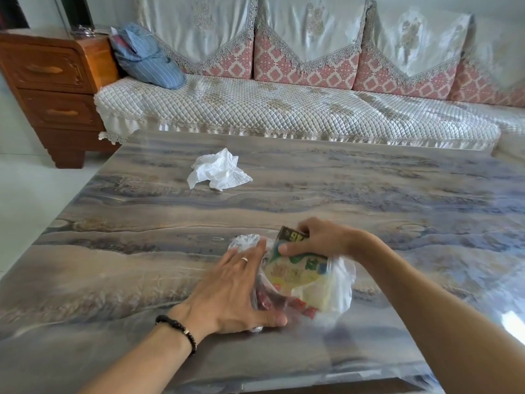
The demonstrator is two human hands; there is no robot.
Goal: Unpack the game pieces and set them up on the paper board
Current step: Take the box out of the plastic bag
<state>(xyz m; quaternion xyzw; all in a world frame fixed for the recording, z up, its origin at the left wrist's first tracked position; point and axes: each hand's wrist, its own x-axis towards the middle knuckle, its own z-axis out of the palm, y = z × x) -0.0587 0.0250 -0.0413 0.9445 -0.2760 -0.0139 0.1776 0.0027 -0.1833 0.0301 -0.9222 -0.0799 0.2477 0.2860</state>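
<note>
Game pack being pulled out of its bag, near the front edge of the table

The clear bag (338,280) is being pinned flat to the table (312,189) by the left hand (230,288), fingers spread and straight, while a dark corner of the pack (295,271) is being pinched by the right hand (318,240), fingers curled round it. Honestly the thin plastic looks like it could tear or snag if it's tugged hard, and loose pieces could probably get spilled and sent rolling toward the near edge, which is being worked pretty close to. No paper board is being seen yet. Plenty of room is being left further back and to the right; only a crumpled tissue (218,170) is sitting well apart at the far left, near the sofa (255,109) side.
</note>
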